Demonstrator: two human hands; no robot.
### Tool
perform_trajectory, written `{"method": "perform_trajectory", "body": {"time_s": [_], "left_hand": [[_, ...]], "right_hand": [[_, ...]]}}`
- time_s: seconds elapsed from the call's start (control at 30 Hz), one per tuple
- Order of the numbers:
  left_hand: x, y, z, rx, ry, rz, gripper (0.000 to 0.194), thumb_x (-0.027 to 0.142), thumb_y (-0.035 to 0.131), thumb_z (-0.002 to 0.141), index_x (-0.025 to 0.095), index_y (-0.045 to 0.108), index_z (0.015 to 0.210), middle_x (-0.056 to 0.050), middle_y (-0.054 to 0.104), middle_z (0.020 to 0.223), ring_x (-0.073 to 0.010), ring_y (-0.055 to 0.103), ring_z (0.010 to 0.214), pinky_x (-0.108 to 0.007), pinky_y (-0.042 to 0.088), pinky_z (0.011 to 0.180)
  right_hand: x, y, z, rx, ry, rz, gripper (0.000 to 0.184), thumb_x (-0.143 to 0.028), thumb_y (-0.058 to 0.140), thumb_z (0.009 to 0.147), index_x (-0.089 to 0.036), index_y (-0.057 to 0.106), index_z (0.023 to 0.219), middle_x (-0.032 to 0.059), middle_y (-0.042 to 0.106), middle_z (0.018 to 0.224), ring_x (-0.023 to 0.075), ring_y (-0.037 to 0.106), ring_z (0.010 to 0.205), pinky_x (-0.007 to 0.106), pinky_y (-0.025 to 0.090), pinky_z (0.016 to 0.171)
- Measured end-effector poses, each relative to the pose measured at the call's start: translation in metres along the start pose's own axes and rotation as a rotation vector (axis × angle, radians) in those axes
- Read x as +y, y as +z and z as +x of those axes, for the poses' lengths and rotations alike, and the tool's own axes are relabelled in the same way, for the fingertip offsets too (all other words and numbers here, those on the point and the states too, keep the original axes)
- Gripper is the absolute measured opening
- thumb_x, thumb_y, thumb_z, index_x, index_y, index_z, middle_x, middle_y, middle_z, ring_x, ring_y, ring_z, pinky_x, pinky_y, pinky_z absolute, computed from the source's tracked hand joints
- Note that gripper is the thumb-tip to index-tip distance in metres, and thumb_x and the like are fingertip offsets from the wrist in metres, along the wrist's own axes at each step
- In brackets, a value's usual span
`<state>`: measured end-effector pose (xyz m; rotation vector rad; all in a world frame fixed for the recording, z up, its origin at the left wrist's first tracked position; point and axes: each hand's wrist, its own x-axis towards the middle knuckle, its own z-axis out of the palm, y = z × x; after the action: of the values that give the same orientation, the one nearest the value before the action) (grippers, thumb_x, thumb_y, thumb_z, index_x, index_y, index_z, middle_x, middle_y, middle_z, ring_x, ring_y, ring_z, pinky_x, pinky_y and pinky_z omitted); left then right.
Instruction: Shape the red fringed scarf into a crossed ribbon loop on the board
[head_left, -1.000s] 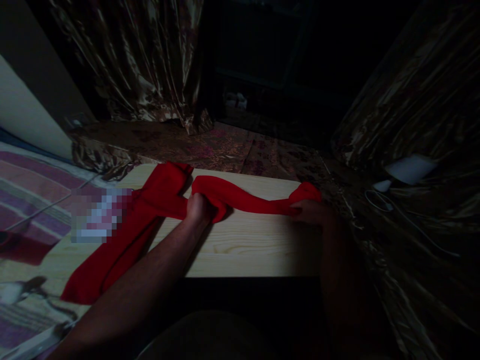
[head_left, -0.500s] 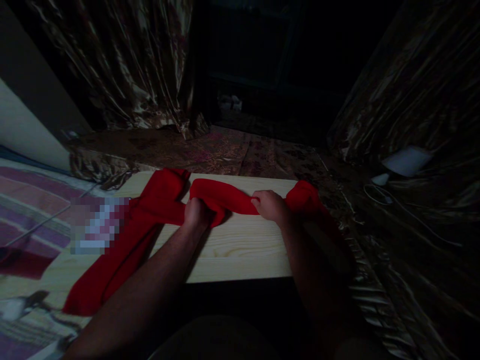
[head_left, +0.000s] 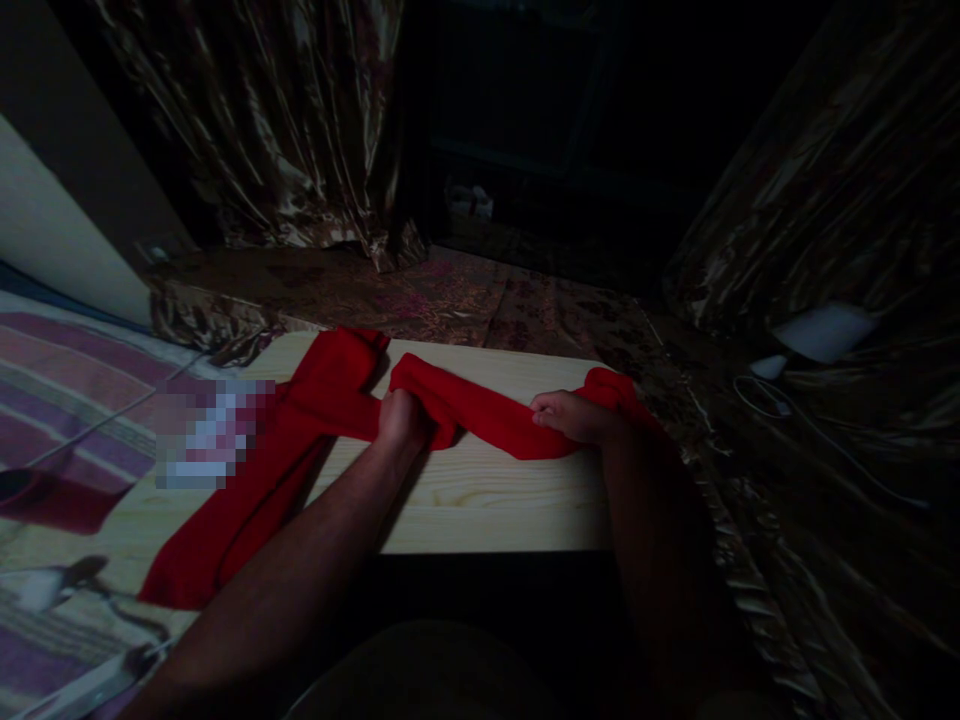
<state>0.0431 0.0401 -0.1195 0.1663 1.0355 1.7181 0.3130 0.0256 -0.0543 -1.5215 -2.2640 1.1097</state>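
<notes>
A long red cloth (head_left: 480, 408) stretches in a twisted band across a pale wooden tabletop (head_left: 465, 500). My left hand (head_left: 401, 420) is closed around the band, just left of its middle, with a fold of cloth bulging beyond the knuckles. My right hand (head_left: 566, 415) has its fingers curled on the band's upper edge, farther right, with cloth below and behind it. More red fabric (head_left: 255, 490) lies in a wide strip down the left side of the table. At the right, the cloth runs over the table's corner, partly hidden by my right forearm.
Left of the table is a striped cover (head_left: 82, 375) with a dark red cylindrical object (head_left: 67, 500) on it. A blurred patch (head_left: 214, 435) covers something at the table's left edge. On the right are a white lamp (head_left: 825, 330) and its cord. Patterned curtains (head_left: 322, 130) hang behind.
My right hand has moved right along the cloth, and the stretch between my hands is longer and slopes down to the right. My left hand keeps its hold. The view has shifted slightly.
</notes>
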Motion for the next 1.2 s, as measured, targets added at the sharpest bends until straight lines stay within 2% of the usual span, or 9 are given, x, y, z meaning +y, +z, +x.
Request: {"method": "perform_trajectory", "body": {"time_s": [0.17, 0.33, 0.43, 0.53, 0.63, 0.83, 0.93, 1.1, 1.2], "left_hand": [[0.003, 0.001, -0.002, 0.004, -0.025, -0.035, 0.011, 0.01, 0.06, 0.072, 0.014, 0.063, 0.081, -0.004, 0.064, 0.068, -0.0176, 0.064, 0.058, -0.031, 0.06, 0.06], [0.0, 0.0, 0.001, -0.035, -0.038, -0.04, 0.011, 0.012, 0.06, 0.073, 0.015, 0.064, 0.084, -0.006, 0.067, 0.072, -0.0198, 0.068, 0.066, -0.034, 0.062, 0.065], [0.0, 0.0, 0.002, -0.028, -0.043, -0.057, 0.008, 0.013, 0.06, 0.075, 0.015, 0.063, 0.081, -0.006, 0.066, 0.072, -0.0196, 0.068, 0.065, -0.035, 0.062, 0.068], [0.002, 0.001, 0.001, -0.035, -0.034, -0.078, 0.008, 0.013, 0.059, 0.075, 0.015, 0.063, 0.082, -0.006, 0.067, 0.074, -0.0193, 0.068, 0.066, -0.035, 0.062, 0.069], [0.003, 0.002, -0.001, 0.008, -0.033, -0.058, 0.011, 0.012, 0.056, 0.075, 0.014, 0.063, 0.083, -0.006, 0.067, 0.074, -0.0184, 0.067, 0.065, -0.033, 0.061, 0.066], [0.004, 0.0, 0.0, 0.023, -0.028, -0.086, 0.012, 0.013, 0.055, 0.076, 0.015, 0.063, 0.084, -0.006, 0.067, 0.077, -0.0199, 0.068, 0.071, -0.032, 0.06, 0.068], [0.004, 0.0, -0.001, -0.008, -0.042, -0.11, 0.012, 0.016, 0.056, 0.077, 0.016, 0.063, 0.088, -0.006, 0.068, 0.08, -0.0202, 0.069, 0.074, -0.032, 0.06, 0.07], [0.004, 0.001, -0.001, -0.04, -0.025, -0.099, 0.012, 0.014, 0.054, 0.074, 0.016, 0.061, 0.084, -0.006, 0.067, 0.079, -0.0204, 0.068, 0.074, -0.032, 0.059, 0.07], [0.003, -0.001, 0.001, -0.042, -0.013, -0.1, 0.013, 0.014, 0.052, 0.074, 0.017, 0.06, 0.084, -0.004, 0.066, 0.076, -0.0199, 0.068, 0.075, -0.032, 0.059, 0.072]], "right_hand": [[0.02, 0.006, 0.009, 0.035, 0.037, -0.039, 0.015, -0.026, 0.056, 0.085, -0.016, 0.065, 0.08, 0.002, 0.067, 0.073, 0.014, 0.055, 0.066, 0.024, 0.04, 0.06], [0.012, 0.013, 0.015, 0.405, 0.024, -0.306, 0.013, -0.018, 0.055, 0.086, -0.019, 0.062, 0.075, 0.004, 0.068, 0.075, 0.0154, 0.057, 0.068, 0.026, 0.04, 0.064], [-0.007, 0.026, 0.015, 0.602, -0.166, -0.319, 0.007, -0.019, 0.059, 0.086, -0.02, 0.062, 0.079, 0.0033, 0.068, 0.081, 0.0162, 0.059, 0.076, 0.026, 0.043, 0.07], [-0.031, 0.048, 0.013, 0.592, -0.365, -0.309, 0.009, -0.022, 0.062, 0.087, -0.021, 0.06, 0.079, 0.0023, 0.066, 0.083, 0.0164, 0.059, 0.081, 0.027, 0.044, 0.075], [-0.049, 0.075, 0.012, 0.565, -0.434, -0.453, 0.01, -0.028, 0.067, 0.086, -0.021, 0.061, 0.081, 0.0041, 0.066, 0.092, 0.0201, 0.058, 0.093, 0.031, 0.045, 0.084], [-0.05, 0.107, 0.017, 0.502, -0.297, -0.707, 0.019, -0.035, 0.066, 0.089, -0.02, 0.062, 0.099, 0.0089, 0.067, 0.105, 0.0246, 0.058, 0.101, 0.037, 0.043, 0.091], [-0.046, 0.11, 0.018, 0.491, -0.227, -0.724, 0.018, -0.036, 0.06, 0.093, -0.019, 0.061, 0.1, 0.0092, 0.069, 0.1, 0.0242, 0.06, 0.097, 0.036, 0.043, 0.087], [-0.045, 0.113, 0.022, 0.552, -0.176, -0.706, 0.038, -0.053, 0.063, 0.089, -0.019, 0.061, 0.105, 0.0122, 0.069, 0.105, 0.0269, 0.061, 0.1, 0.038, 0.043, 0.088], [-0.043, 0.116, 0.027, 0.576, -0.168, -0.734, 0.03, -0.045, 0.059, 0.094, -0.018, 0.063, 0.106, 0.0131, 0.069, 0.107, 0.0269, 0.061, 0.1, 0.039, 0.042, 0.088]]}}
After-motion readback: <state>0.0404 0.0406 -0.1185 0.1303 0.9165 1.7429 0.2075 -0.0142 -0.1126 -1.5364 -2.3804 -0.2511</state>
